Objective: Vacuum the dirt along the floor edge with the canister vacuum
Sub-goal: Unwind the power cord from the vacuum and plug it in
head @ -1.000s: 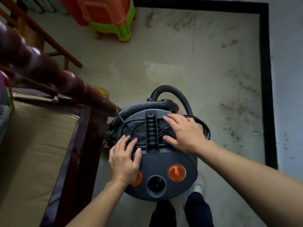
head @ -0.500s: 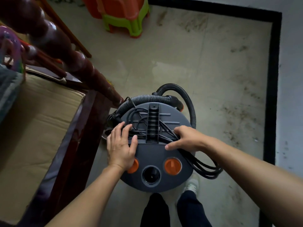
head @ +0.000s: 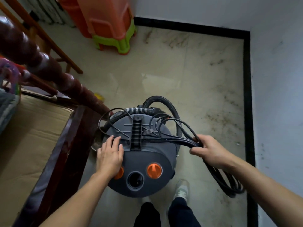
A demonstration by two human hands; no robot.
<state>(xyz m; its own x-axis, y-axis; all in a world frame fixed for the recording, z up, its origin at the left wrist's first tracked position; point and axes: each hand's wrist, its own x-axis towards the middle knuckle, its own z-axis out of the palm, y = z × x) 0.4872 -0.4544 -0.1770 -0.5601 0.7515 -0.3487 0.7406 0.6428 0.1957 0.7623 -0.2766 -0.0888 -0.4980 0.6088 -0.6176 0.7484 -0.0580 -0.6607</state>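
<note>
Fingers [head: 203, 140] round cord [head: 178, 139], near skirting [head: 247, 95]

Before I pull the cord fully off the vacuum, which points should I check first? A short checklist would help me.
1. Right hand grips the cord: ok.
2. Left hand lies flat on the vacuum, steadying it: ok.
3. Cord free of the handle: not ok, strands run to it on both sides.
4. Plug end found: cannot tell.
5. Hose fitted in the round opening: not ok, the opening is empty.
</note>
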